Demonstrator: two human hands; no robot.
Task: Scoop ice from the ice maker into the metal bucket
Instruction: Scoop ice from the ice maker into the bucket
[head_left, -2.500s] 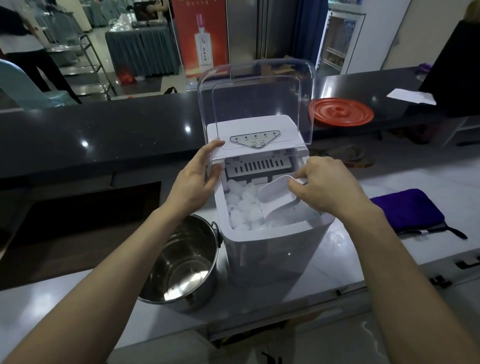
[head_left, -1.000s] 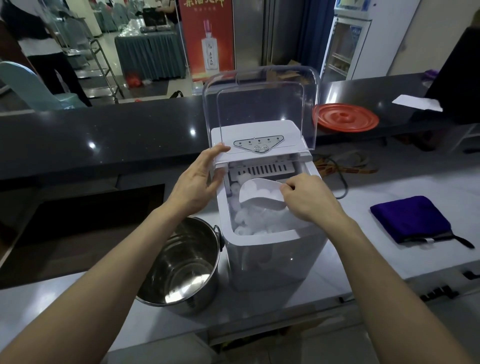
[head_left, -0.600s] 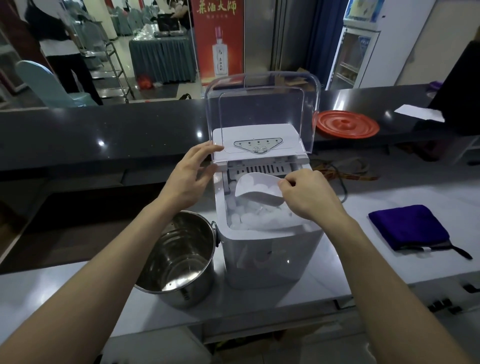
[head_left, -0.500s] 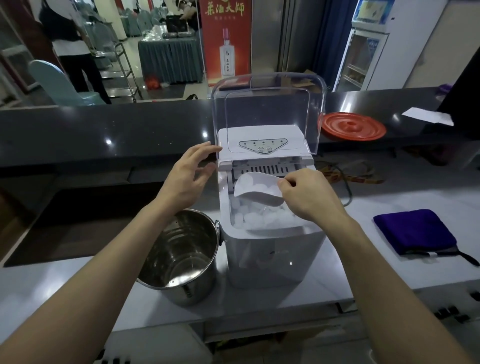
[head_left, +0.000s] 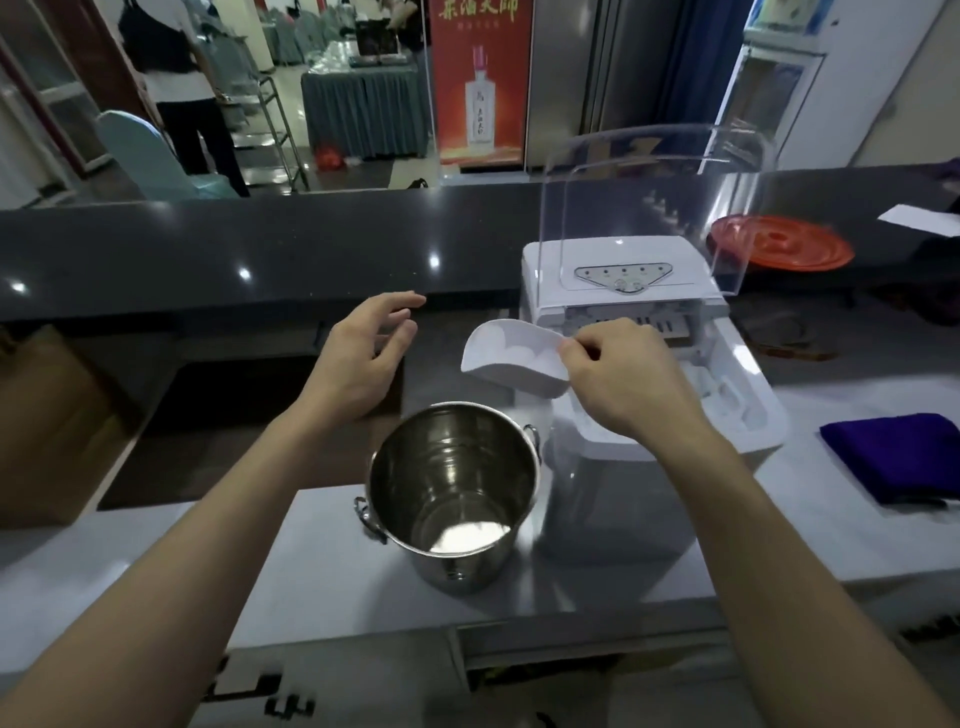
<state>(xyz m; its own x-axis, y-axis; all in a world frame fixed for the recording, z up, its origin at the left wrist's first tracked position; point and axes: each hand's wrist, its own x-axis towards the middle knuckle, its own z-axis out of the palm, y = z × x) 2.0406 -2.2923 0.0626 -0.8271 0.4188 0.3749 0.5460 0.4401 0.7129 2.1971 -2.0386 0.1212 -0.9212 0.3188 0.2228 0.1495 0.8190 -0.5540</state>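
One scoop (head_left: 506, 371) holding ice (head_left: 522, 352), pinched by the right hand (head_left: 623, 387), above one metal bucket (head_left: 451, 569); left hand (head_left: 358, 364) loosely spread, empty.

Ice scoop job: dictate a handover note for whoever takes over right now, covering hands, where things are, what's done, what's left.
Right hand: grip pinches the scoop, loaded with ice, held up near the far rim of the metal bucket.
Left hand: open, holding nothing, in the air left of the scoop.
Ice maker: lid up, more ice in its bin, right of the bucket.
Done: one scoop filled and lifted out.
Left: tip it into the bucket, repeat.
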